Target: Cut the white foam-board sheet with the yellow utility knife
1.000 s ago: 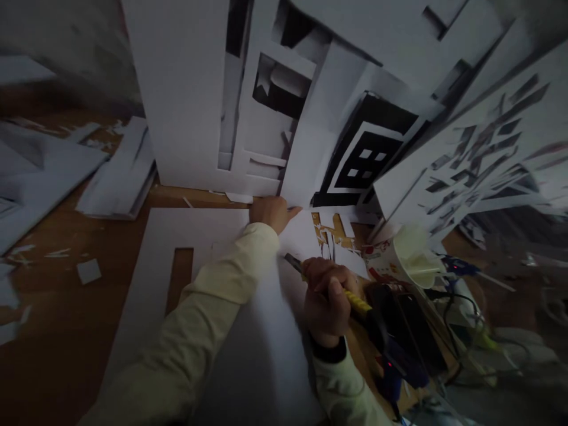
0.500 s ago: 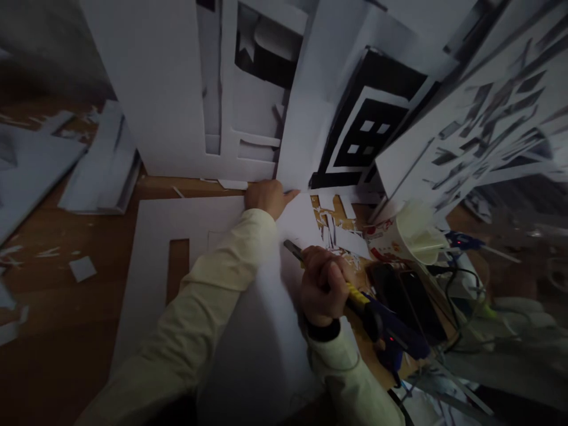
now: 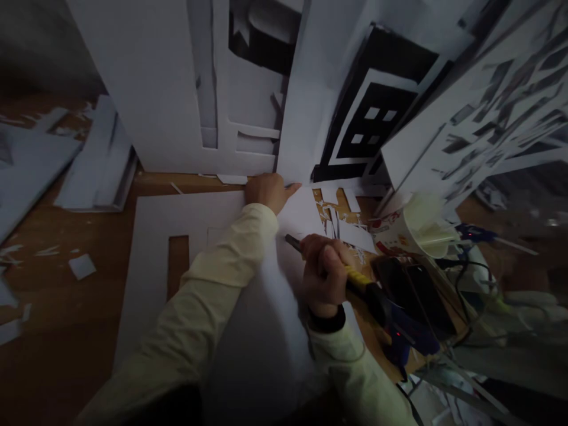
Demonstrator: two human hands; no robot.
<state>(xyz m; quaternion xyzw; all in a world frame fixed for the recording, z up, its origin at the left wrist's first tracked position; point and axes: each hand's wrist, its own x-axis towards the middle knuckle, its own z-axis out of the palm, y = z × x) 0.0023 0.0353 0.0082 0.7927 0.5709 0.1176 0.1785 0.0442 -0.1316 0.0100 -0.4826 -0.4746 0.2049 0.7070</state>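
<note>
A large white board (image 3: 155, 219) with a rectangular slot cut in its left part lies flat in front of me. My left hand (image 3: 268, 192) presses on its far edge, thumb stretched out to the right; its other fingers are mostly hidden behind the back of the hand. My right hand (image 3: 326, 272) is wrapped round a yellow and black utility knife (image 3: 361, 281). The knife's blade end points up and left, just over the board, right of my left forearm. Whether its tip touches the board I cannot tell.
A white cut-out model wall (image 3: 168, 89) stands behind the board. White scraps (image 3: 355, 235), a paper bucket (image 3: 394, 234), two dark phones (image 3: 417, 290) and a blue glue gun (image 3: 412, 334) lie at the right. Stacked white strips (image 3: 93, 171) lie at the left.
My view has shifted slightly, so things at the right sit a little farther right. The knife has turned slightly in my right hand; my left hand stays on the board.
</note>
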